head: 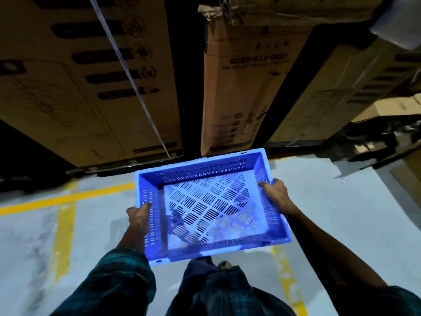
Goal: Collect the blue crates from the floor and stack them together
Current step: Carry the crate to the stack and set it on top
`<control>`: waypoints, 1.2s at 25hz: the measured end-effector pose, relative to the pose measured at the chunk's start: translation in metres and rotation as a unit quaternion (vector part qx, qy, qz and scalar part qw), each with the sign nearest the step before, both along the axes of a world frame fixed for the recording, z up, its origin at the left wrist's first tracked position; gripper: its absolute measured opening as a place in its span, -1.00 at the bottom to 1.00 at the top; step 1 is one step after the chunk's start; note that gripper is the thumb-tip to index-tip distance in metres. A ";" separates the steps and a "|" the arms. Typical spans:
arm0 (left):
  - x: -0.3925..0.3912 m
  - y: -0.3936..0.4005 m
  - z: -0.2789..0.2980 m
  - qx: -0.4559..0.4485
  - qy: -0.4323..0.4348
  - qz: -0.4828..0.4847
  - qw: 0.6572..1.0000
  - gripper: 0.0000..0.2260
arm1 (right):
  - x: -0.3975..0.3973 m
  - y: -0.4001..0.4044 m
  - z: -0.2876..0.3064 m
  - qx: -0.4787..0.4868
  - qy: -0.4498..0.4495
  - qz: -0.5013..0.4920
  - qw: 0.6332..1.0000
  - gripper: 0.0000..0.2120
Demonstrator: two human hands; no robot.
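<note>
One blue crate (206, 172) with slotted walls and a slotted floor hangs in front of me above the ground, open side up and empty. My left hand (138, 216) grips its left wall, fingers curled over the rim. My right hand (276, 193) grips the right wall in the same way. The crate tilts a little, its right far corner highest. No other blue crate shows in this view.
Tall cardboard boxes (86, 87) (237, 87) stand close ahead, with dark gaps between them. More boxes (355, 92) are stacked at the right. The grey floor (330, 201) carries yellow lines (66, 197). My legs and a foot (224, 265) show under the crate.
</note>
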State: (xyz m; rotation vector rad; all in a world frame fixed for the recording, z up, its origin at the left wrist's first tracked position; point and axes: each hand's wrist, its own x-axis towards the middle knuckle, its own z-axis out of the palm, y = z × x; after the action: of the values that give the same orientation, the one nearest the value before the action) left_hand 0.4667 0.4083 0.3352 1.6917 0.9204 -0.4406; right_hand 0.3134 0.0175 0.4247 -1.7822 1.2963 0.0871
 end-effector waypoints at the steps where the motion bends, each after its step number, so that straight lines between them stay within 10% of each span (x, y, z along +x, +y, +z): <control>1: 0.009 -0.004 -0.004 0.001 0.006 -0.002 1.000 -0.56 | 0.009 -0.004 -0.001 0.009 -0.001 -0.007 1.000 -0.69; 9: 0.077 -0.023 -0.090 -0.004 0.028 -0.019 0.999 -0.38 | 0.080 -0.047 -0.036 0.067 -0.019 -0.043 0.997 -0.64; 13: 0.094 -0.059 -0.063 0.001 0.037 -0.016 0.999 -0.82 | 0.114 -0.084 -0.087 0.102 -0.029 -0.039 0.994 -0.52; 30: 0.139 -0.119 -0.129 0.076 0.040 -0.028 0.996 -0.75 | 0.175 -0.131 -0.194 0.094 0.024 -0.013 0.995 -0.56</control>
State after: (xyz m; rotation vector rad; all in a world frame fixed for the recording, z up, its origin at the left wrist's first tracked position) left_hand 0.6057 0.2889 0.2058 1.8535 0.9872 -0.4890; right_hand 0.4888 -0.1137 0.2310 -1.6117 1.3001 0.2321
